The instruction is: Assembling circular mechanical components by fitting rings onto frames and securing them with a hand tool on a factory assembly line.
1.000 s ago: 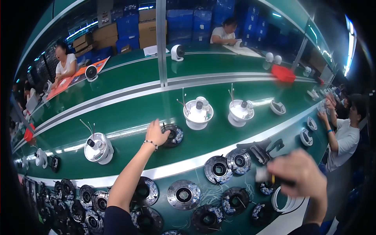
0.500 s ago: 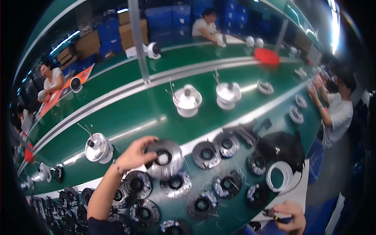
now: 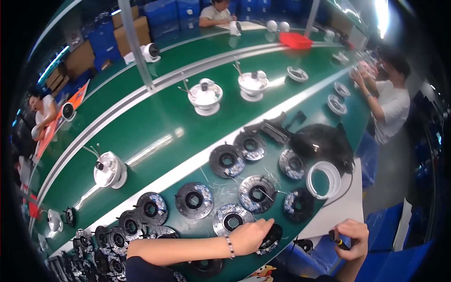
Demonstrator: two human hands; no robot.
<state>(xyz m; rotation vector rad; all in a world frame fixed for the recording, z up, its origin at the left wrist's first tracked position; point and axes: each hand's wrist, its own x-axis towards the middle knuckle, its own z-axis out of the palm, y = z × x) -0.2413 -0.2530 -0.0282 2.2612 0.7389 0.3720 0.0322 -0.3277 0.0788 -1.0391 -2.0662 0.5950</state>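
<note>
Beside a long, shiny green table, on a smooth green bench, the left hand touches a round black plastic disc; whether it pinches is hard to tell. The right hand grips a black-and-yellow hand tool.

Green belt at nine o'clock shining smooth, glossy. White plastic housing at eleven gleaming. Disc at six glinting like metal. Cardboard box at ten, dark cloth sleeve at seven looking matt.
</note>
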